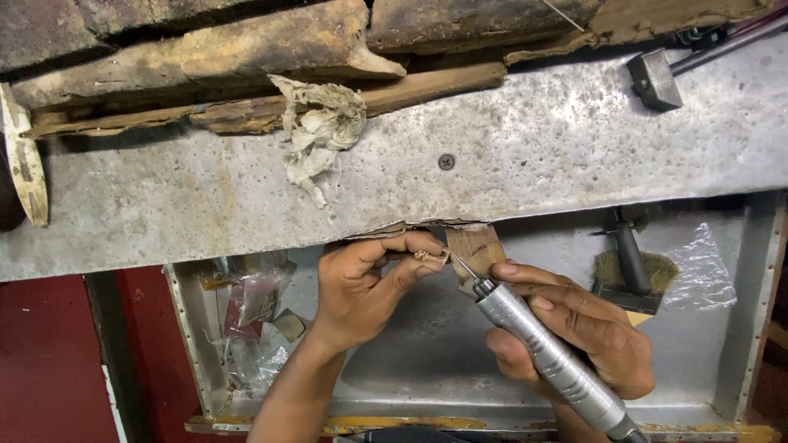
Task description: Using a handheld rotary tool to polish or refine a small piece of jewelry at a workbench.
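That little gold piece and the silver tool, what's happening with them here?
A person is working at a worn metal-topped bench. The left hand pinches a small gold-coloured piece against a wooden peg that juts from the bench edge. The right hand grips a silver rotary handpiece like a pen, its thin bit touching the piece. Below lies a metal tray with a brush and plastic bags. A crumpled rag and a hammer rest on the benchtop.
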